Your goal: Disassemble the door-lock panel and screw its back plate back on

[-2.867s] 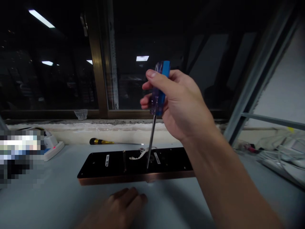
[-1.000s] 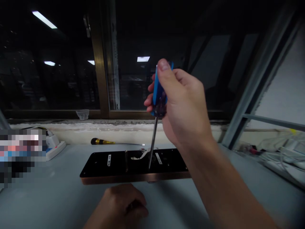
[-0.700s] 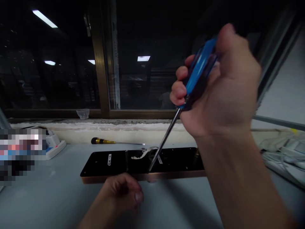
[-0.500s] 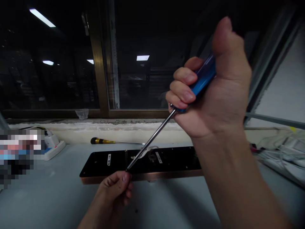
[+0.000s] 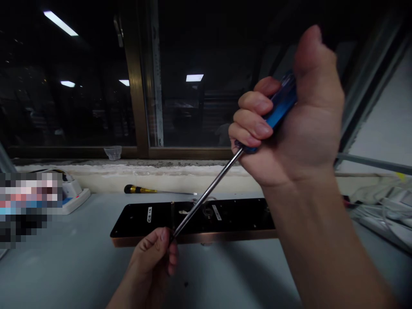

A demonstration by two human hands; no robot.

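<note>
Raised at the right, my right hand [image 5: 289, 116] is wrapped round the blue handle of a screwdriver [image 5: 209, 193], whose long metal shaft slants down to the left. The fingers of my left hand [image 5: 157, 253] are pinched together at the shaft's tip; what they hold there is too small to name. Behind my left hand lies a long black panel [image 5: 241, 214] with a copper-coloured edge and white labels. A metal crosspiece and a ring are on its top, partly behind the shaft.
A yellow-and-black screwdriver [image 5: 141, 189] lies behind the panel. At left is a white power strip [image 5: 77, 201] beside a pixelated area. A clear cup [image 5: 113, 152] stands on the window sill. Tangled cables [image 5: 383, 206] lie at right.
The view has shifted slightly, so most things appear a little further right. The screwdriver's tip now sits lower against my left fingers. Both hands keep their closed grips.
</note>
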